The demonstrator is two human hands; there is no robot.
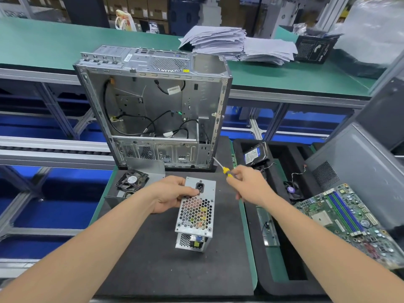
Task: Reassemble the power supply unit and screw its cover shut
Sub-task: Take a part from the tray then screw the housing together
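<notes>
Head view: beyond both our hands stands the open grey sheet-metal computer case [153,106], holding only cables, so we judge the unit is being rebuilt outside it. Under our hands lies the black foam mat [175,270], a soft work base. On it rests the silver perforated-metal power supply unit [194,213], tipped up on its near end. Our left hand [172,195] grips its socket end, probably to steady it. Our right hand [249,184], just right of the unit, clasps the yellow-handled screwdriver [225,170], tip pointing away, not yet on a screw.

left hand [172,194] holding power supply [195,212], right hand [249,184] gripping screwdriver [223,168]
</notes>
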